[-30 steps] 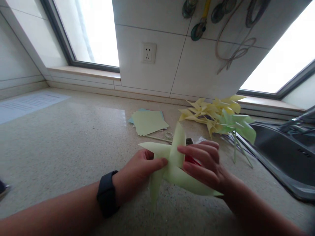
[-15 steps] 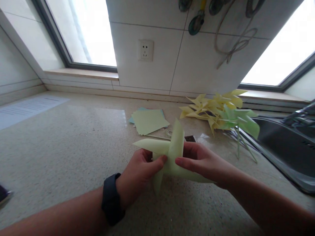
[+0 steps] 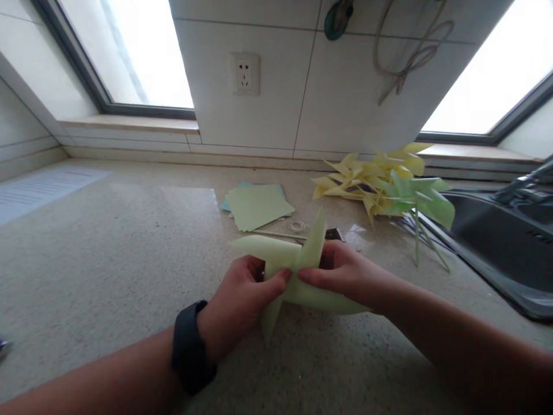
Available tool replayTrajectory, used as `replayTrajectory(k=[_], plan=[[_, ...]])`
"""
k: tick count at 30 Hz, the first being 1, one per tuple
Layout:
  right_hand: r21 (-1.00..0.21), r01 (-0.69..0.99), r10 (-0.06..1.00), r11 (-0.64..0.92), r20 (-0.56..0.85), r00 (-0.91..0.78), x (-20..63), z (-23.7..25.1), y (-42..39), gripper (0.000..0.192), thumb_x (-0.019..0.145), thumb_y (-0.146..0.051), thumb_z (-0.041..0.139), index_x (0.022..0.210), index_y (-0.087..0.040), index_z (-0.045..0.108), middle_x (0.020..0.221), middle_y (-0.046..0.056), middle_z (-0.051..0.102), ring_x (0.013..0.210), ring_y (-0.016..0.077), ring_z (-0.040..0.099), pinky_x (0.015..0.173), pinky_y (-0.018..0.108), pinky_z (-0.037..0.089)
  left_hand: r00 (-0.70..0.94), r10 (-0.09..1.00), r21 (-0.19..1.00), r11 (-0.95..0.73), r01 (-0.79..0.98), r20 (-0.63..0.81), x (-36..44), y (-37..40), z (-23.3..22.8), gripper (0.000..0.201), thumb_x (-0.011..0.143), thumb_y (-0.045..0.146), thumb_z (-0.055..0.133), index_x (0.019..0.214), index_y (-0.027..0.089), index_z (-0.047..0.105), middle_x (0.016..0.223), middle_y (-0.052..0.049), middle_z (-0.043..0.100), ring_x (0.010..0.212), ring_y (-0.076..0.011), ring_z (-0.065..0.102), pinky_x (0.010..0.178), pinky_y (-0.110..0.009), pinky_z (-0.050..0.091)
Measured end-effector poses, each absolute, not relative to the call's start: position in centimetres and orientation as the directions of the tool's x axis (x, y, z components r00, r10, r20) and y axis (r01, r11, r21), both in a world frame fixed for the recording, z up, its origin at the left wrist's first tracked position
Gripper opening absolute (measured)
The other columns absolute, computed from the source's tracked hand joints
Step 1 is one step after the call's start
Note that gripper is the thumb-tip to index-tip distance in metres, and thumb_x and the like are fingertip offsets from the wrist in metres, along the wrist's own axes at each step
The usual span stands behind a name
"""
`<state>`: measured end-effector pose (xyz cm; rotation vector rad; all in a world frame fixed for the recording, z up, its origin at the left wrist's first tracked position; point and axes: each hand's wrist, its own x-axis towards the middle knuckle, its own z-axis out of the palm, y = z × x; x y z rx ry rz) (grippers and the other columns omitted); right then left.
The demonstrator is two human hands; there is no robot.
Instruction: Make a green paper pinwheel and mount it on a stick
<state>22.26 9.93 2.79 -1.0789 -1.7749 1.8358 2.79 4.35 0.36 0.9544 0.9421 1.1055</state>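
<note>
far left: a printed sheet point(image 3: 43, 190) is lying flat on the speckled countertop point(image 3: 108, 276), well apart from the hands.

left hand point(image 3: 237, 302), dark watch point(image 3: 190, 349) on the wrist, is pinching the centre of a pale green paper pinwheel point(image 3: 298, 271), thumb on the near face, fingers tucked behind it.

the pinwheel is being held just above the counter, between both hands; one blade is pointing up, one left, one down, one right.

behind it: a stack of green paper squares point(image 3: 257, 206) is lying on the counter, with a thin stick point(image 3: 280, 234) and a small tape ring point(image 3: 297, 225) just beside it.

right hand point(image 3: 345, 274) is pinching the pinwheel's centre too, thumb tip nearly meeting the left thumb.

further right: a heap of yellow and green pinwheels point(image 3: 389, 187) is resting near the wall, beside the dark sink point(image 3: 496, 248).
</note>
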Motion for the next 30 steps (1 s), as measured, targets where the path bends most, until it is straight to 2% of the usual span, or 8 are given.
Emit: replayTrajectory(k=[5,12,18,23,30], plan=[[-0.966,0.208,0.717,-0.154,-0.254,-0.649,22.55,2.08,10.16,0.029,0.082,-0.036,0.077,0.105,-0.020,0.077,0.096,0.005,0.078,0.074,0.0142,0.067,0.064,0.023,0.049,0.197,0.969,0.947,0.198,-0.254,-0.150,2.66,4.46,0.18,0.032,0.077,0.037,0.083,0.100,0.015,0.075,0.090,-0.005,0.076,0.078,-0.0149,0.065,0.071,-0.025,0.050],[-0.959,0.185,0.700,-0.215,-0.283,-0.655,22.83,2.10,10.34,0.025,0.083,-0.038,0.076,0.102,-0.022,0.078,0.096,0.004,0.078,0.073,0.0131,0.067,0.065,0.023,0.049,0.212,0.963,0.924,0.227,-0.309,-0.166,2.67,4.36,-0.19,0.031,0.082,0.035,0.081,0.108,0.020,0.073,0.096,-0.003,0.077,0.087,-0.0161,0.069,0.078,-0.027,0.053],[-0.945,0.244,0.703,-0.219,-0.326,-0.632,22.98,2.48,10.06,0.026,0.082,-0.037,0.075,0.102,-0.021,0.078,0.095,0.005,0.079,0.071,0.0148,0.067,0.061,0.024,0.049,0.218,0.955,0.932,0.256,-0.257,-0.203,2.65,4.25,-0.11,0.030,0.081,0.036,0.081,0.106,0.020,0.075,0.096,-0.003,0.078,0.086,-0.0163,0.070,0.075,-0.024,0.054],[-0.936,0.276,0.706,-0.217,-0.346,-0.617,23.17,2.33,9.87,0.026,0.081,-0.038,0.075,0.101,-0.021,0.079,0.093,0.005,0.079,0.071,0.0155,0.067,0.058,0.024,0.049,0.218,0.962,0.948,0.216,-0.235,-0.165,2.78,4.18,0.07,0.028,0.082,0.031,0.080,0.108,0.021,0.075,0.105,-0.004,0.079,0.088,-0.0156,0.070,0.076,-0.023,0.053],[-0.946,0.255,0.695,-0.200,-0.321,-0.643,23.23,2.27,9.95,0.020,0.083,-0.035,0.074,0.099,-0.024,0.079,0.097,0.003,0.079,0.074,0.0137,0.068,0.063,0.021,0.050,0.231,0.956,0.942,0.235,-0.240,-0.180,2.84,4.22,0.36,0.026,0.081,0.031,0.081,0.104,0.019,0.076,0.091,-0.002,0.079,0.077,-0.0133,0.068,0.069,-0.021,0.051]])
